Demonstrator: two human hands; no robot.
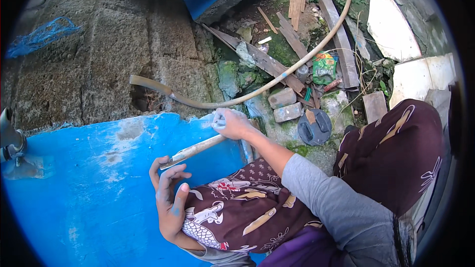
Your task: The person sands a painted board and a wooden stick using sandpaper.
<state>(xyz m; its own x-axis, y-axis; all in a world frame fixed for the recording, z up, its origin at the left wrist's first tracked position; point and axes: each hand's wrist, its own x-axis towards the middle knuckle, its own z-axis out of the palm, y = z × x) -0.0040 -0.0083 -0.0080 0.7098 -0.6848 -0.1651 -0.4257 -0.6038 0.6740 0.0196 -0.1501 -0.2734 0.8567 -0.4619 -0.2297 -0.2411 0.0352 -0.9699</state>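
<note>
My left hand (171,202) is open, its dusty fingers spread and bent around the near end of a pale, worn stick or pipe (198,149). This end looks cut open like a scoop, and a fingertip is at or close to it. The stick slants up to the right and passes beneath my right wrist. Above its far end, my right hand (231,123) is closed, its fingertips pinched together and coated in grey dust. What they hold, if anything, is hidden. A bright blue painted surface (99,168) with scuffed patches lies below the stick.
A tan hose (237,101) curves across rough concrete (114,34). Beyond my right arm lie bricks (288,112), a dark round lid (314,127), a green packet (324,67) and wood planks (264,64). Blue netting (42,36) and a metal pipe fitting (12,141) are at left.
</note>
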